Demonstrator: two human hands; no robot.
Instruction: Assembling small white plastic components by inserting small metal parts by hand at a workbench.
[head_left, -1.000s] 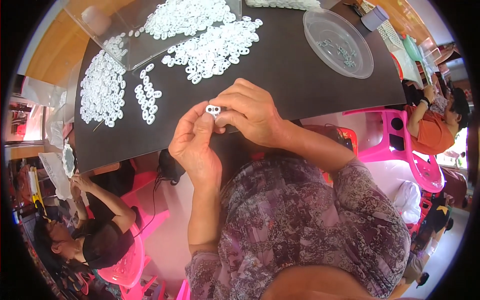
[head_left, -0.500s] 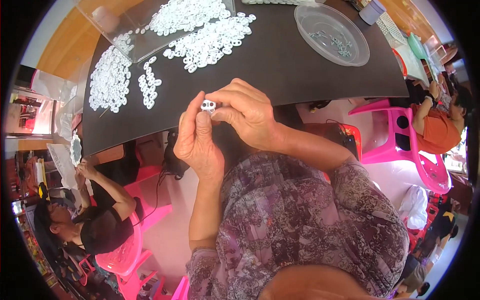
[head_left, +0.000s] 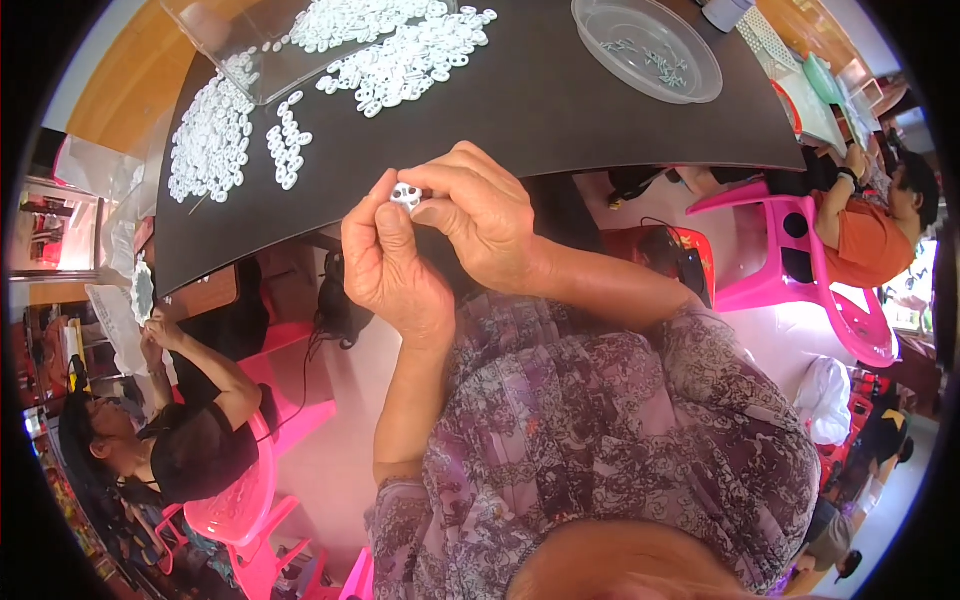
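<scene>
Over the front edge of the dark table, my left hand (head_left: 402, 265) and my right hand (head_left: 485, 215) meet at the fingertips. Between them they pinch a small white plastic piece with dark holes (head_left: 406, 194). Thumb and forefinger of my left hand press its left side, while my right thumb and fingers close on its right side. Part of the piece is hidden by the fingertips. On the table lie heaps of similar white oval two-holed pieces (head_left: 210, 150), with a smaller group (head_left: 288, 150) nearer to my hands.
A clear plastic box (head_left: 262, 98) stands at the far left beside another white heap (head_left: 410, 65). At the far right, a round clear tray (head_left: 695, 97) holds several small greyish-green pins (head_left: 665, 68). People sit on pink chairs (head_left: 765, 240) at both sides, working with their hands.
The white piece has turned a little between my fingertips, showing its holes at a different angle. My right thumb has shifted slightly off it. The whole view has moved a little.
</scene>
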